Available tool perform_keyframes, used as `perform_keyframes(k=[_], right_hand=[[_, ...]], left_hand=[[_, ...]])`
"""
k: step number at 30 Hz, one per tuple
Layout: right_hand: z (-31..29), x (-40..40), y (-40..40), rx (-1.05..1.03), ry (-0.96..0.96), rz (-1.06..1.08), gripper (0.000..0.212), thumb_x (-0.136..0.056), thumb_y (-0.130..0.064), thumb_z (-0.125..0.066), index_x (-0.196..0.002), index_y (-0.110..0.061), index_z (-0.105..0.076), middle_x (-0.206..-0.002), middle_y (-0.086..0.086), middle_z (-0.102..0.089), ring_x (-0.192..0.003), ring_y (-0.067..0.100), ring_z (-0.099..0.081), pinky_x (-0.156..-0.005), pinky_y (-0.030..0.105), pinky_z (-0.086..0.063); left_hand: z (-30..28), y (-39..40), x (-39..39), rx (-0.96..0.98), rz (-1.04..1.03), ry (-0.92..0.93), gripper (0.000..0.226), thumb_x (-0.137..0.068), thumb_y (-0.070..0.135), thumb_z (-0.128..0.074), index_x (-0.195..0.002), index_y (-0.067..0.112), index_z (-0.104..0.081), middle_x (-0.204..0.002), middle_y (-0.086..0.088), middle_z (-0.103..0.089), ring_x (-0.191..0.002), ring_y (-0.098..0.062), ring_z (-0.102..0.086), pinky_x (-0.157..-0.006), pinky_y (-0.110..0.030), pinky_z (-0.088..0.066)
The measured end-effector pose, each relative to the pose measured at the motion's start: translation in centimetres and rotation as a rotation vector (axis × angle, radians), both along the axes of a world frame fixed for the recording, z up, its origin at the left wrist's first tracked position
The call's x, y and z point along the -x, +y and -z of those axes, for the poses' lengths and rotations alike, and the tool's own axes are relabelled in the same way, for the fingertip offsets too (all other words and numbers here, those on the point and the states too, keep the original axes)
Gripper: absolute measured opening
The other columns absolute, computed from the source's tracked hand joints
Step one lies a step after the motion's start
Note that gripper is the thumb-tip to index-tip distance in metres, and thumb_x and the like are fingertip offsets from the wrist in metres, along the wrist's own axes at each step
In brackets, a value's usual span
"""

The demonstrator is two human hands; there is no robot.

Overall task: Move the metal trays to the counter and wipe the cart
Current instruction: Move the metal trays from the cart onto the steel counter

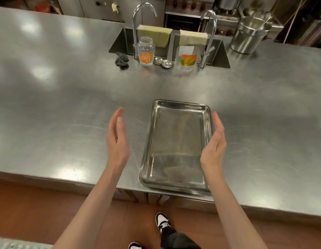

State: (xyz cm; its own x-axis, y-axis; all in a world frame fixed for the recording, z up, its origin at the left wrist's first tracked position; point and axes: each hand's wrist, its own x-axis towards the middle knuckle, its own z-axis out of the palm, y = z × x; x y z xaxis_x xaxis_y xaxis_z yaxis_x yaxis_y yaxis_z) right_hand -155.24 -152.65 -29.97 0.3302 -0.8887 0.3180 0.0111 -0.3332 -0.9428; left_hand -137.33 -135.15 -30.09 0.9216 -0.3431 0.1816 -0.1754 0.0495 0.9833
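Observation:
A rectangular metal tray lies flat on the steel counter, its near end slightly over the counter's front edge. A second rim shows under that near end, so it may be stacked on another tray. My left hand hovers to the left of the tray, fingers straight, palm facing the tray, apart from it. My right hand is at the tray's right rim, fingers straight, palm facing inward, holding nothing. The cart is not in view, apart from a grey corner at the bottom left that I cannot identify.
At the back of the counter is a double sink with two taps and yellow cloths draped over it. A steel wool pad, a glass jar, small metal lids, a plastic jug and a steel pot stand nearby.

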Motion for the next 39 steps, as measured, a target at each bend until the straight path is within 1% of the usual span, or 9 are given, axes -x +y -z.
perform_keyframes(k=[3, 8, 17, 22, 26, 28, 32, 36, 39], right_hand=[[-1.4, -1.3, 0.5, 0.023, -0.051, -0.065, 0.061, -0.111, -0.042, -0.02, -0.157, -0.011, -0.044, -0.16, -0.001, -0.049, -0.152, 0.011, -0.038, -0.128, 0.043, -0.027], [-2.4, -4.1, 3.2, 0.045, -0.069, -0.235, 0.064, -0.109, -0.041, -0.016, -0.157, -0.008, -0.043, -0.161, -0.002, -0.047, -0.153, 0.009, -0.037, -0.126, 0.027, -0.025], [-3.2, -9.7, 7.2, 0.015, -0.063, -0.634, 0.067, -0.108, -0.046, -0.015, -0.157, -0.01, -0.044, -0.161, -0.007, -0.046, -0.152, 0.002, -0.035, -0.121, 0.015, -0.024], [-4.0, -12.4, 10.6, -0.003, -0.083, -0.897, 0.089, -0.101, -0.075, -0.014, -0.158, -0.013, -0.042, -0.162, -0.007, -0.045, -0.152, 0.003, -0.035, -0.119, 0.013, -0.024], [-4.6, -13.6, 14.8, -0.052, -0.076, -1.12, 0.093, -0.097, -0.081, -0.014, -0.158, -0.018, -0.044, -0.161, -0.01, -0.046, -0.151, -0.001, -0.035, -0.117, 0.009, -0.022], [-5.2, -13.8, 17.2, -0.051, -0.087, -1.227, 0.093, -0.097, -0.081, -0.015, -0.157, -0.015, -0.044, -0.16, -0.008, -0.048, -0.15, 0.0, -0.038, -0.117, 0.01, -0.023], [-6.4, -13.3, 22.0, -0.038, -0.113, -1.408, 0.093, -0.097, -0.08, -0.015, -0.156, -0.015, -0.045, -0.159, -0.003, -0.049, -0.149, 0.005, -0.041, -0.12, 0.015, -0.026], [-7.4, -11.6, 26.7, -0.038, -0.135, -1.563, 0.095, -0.095, -0.084, -0.016, -0.155, -0.016, -0.045, -0.16, -0.003, -0.049, -0.15, 0.005, -0.041, -0.122, 0.018, -0.028], [-7.6, -9.8, 30.0, -0.036, -0.159, -1.659, 0.091, -0.097, -0.081, -0.014, -0.156, -0.018, -0.044, -0.16, -0.006, -0.049, -0.15, 0.004, -0.04, -0.124, 0.022, -0.027]], left_hand=[[-1.3, 1.3, 0.2, 0.011, -0.045, -0.058, 0.047, -0.114, 0.032, -0.034, -0.153, 0.013, -0.05, -0.153, 0.006, -0.057, -0.145, -0.002, -0.047, -0.118, -0.015, -0.035], [-2.6, 3.9, 0.7, -0.01, -0.169, -0.121, 0.045, -0.114, 0.029, -0.033, -0.152, 0.011, -0.051, -0.153, 0.003, -0.057, -0.145, -0.004, -0.048, -0.115, -0.012, -0.034], [-3.9, 9.3, 2.2, -0.055, -0.535, -0.149, 0.044, -0.115, 0.028, -0.032, -0.152, 0.015, -0.051, -0.153, 0.006, -0.056, -0.145, -0.001, -0.046, -0.116, -0.012, -0.032], [-4.1, 12.7, 4.7, -0.072, -0.753, -0.124, 0.045, -0.115, 0.029, -0.033, -0.153, 0.015, -0.051, -0.154, 0.006, -0.056, -0.145, 0.0, -0.046, -0.117, -0.014, -0.032], [-4.4, 16.2, 7.6, -0.102, -0.959, -0.139, 0.045, -0.114, 0.03, -0.034, -0.152, 0.014, -0.052, -0.153, 0.006, -0.057, -0.146, -0.004, -0.047, -0.12, -0.021, -0.035], [-5.0, 18.1, 9.5, -0.113, -1.054, -0.127, 0.047, -0.113, 0.03, -0.033, -0.153, 0.013, -0.051, -0.154, 0.004, -0.056, -0.146, -0.005, -0.047, -0.12, -0.02, -0.035], [-5.8, 21.6, 13.6, -0.156, -1.233, -0.133, 0.047, -0.113, 0.028, -0.032, -0.152, 0.011, -0.052, -0.154, 0.001, -0.057, -0.145, -0.009, -0.049, -0.122, -0.031, -0.038], [-5.9, 24.5, 18.4, -0.18, -1.389, -0.141, 0.046, -0.114, 0.028, -0.032, -0.152, 0.012, -0.052, -0.152, 0.004, -0.057, -0.144, -0.004, -0.049, -0.118, -0.02, -0.037], [-6.0, 26.3, 22.4, -0.18, -1.507, -0.16, 0.047, -0.114, 0.03, -0.032, -0.153, 0.011, -0.051, -0.154, 0.003, -0.056, -0.146, -0.007, -0.048, -0.119, -0.021, -0.036]])
